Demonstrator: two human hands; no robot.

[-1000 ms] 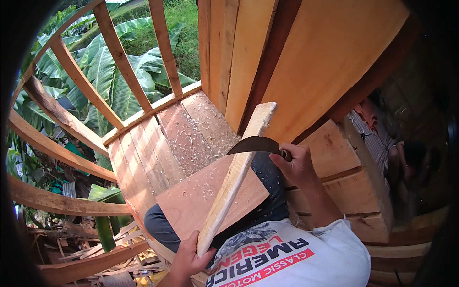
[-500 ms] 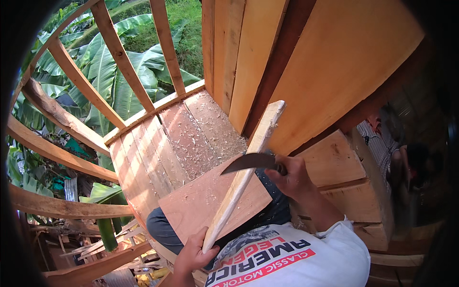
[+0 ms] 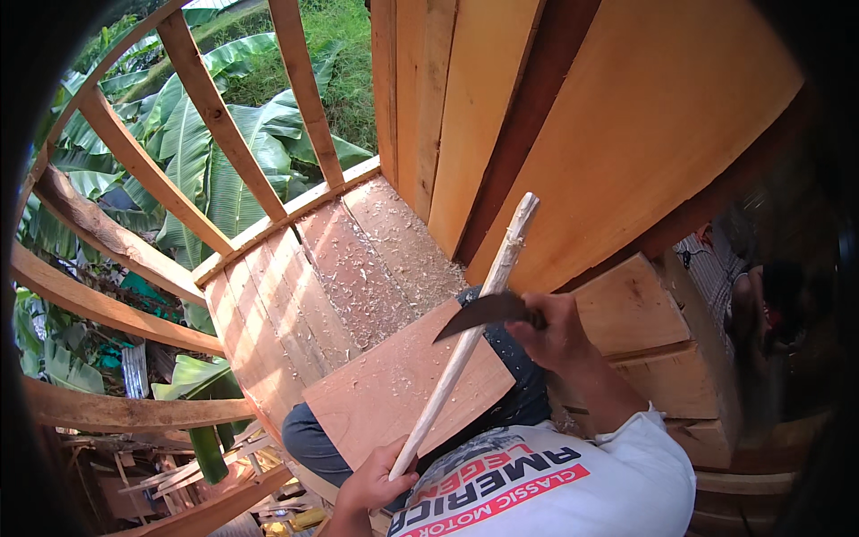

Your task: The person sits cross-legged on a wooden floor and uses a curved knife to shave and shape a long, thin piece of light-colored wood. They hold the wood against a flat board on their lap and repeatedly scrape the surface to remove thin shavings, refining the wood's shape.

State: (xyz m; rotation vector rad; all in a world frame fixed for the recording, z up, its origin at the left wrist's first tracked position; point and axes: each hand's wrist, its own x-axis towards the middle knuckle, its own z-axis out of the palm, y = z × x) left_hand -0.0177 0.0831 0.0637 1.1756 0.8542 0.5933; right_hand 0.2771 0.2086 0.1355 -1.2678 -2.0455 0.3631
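My left hand (image 3: 380, 477) is closed around the lower end of a long pale wooden stick (image 3: 455, 376), which slants up and away to the right. Its far end looks rough and whittled. In my right hand (image 3: 553, 333) is a knife with a broad, dark curved blade (image 3: 479, 315). The blade lies across the stick above its middle and points left. Under the stick, a flat rectangular board (image 3: 358, 387) rests across my lap, with a few small shavings on it. The knife's handle is mostly hidden by my fingers.
Pale shavings litter the plank floor (image 3: 367, 259) ahead. A slatted wooden railing (image 3: 215, 112) borders the left side, with banana leaves beyond it. Tall wooden panels (image 3: 644, 116) stand at the right, beside wooden steps (image 3: 631, 309). Another person (image 3: 756, 304) sits in shadow farther right.
The stick has been turned about its length and now shows a narrower side. My right hand and the knife have shifted slightly right and down.
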